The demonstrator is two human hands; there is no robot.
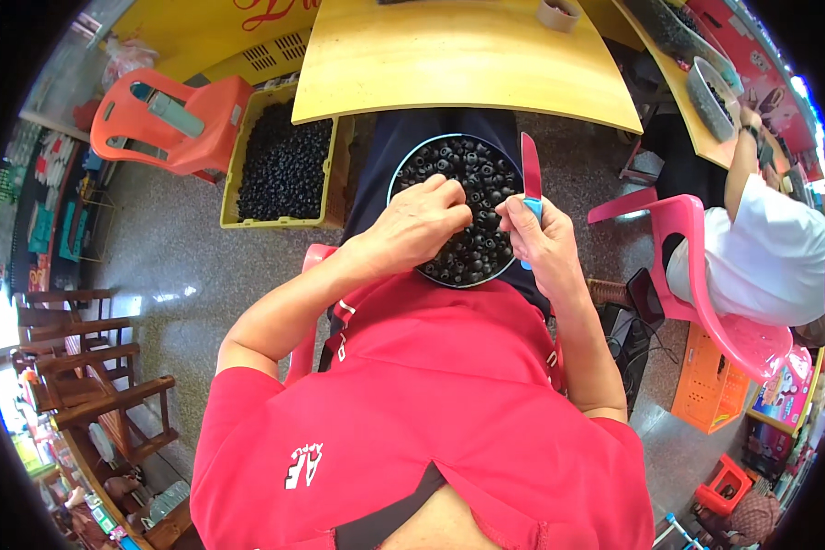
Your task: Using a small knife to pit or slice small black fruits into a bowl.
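On my lap, between my thighs, sits a round basin (392, 183) with a pale rim, full of small, shiny black pieces (472, 243). Many are round, with a ring-like mark or hole on top. My left hand (422, 218) is over the basin, its fingers curled together and pointing down at the pieces. Whatever those fingertips pinch is hidden. At the basin's right edge my right hand (541, 240) grips a knife (531, 170) by its blue handle. The blade points up and away from me and looks reddish. Thumb and fingers are wrapped around the handle.
A yellow crate (339, 151) of similar black pieces stands on the floor at left, beside an orange chair (137, 105) bearing a bottle. Ahead is a yellow tabletop (467, 55). At right, another person in white (752, 247) sits on a pink chair (697, 266) near an orange crate (709, 385).
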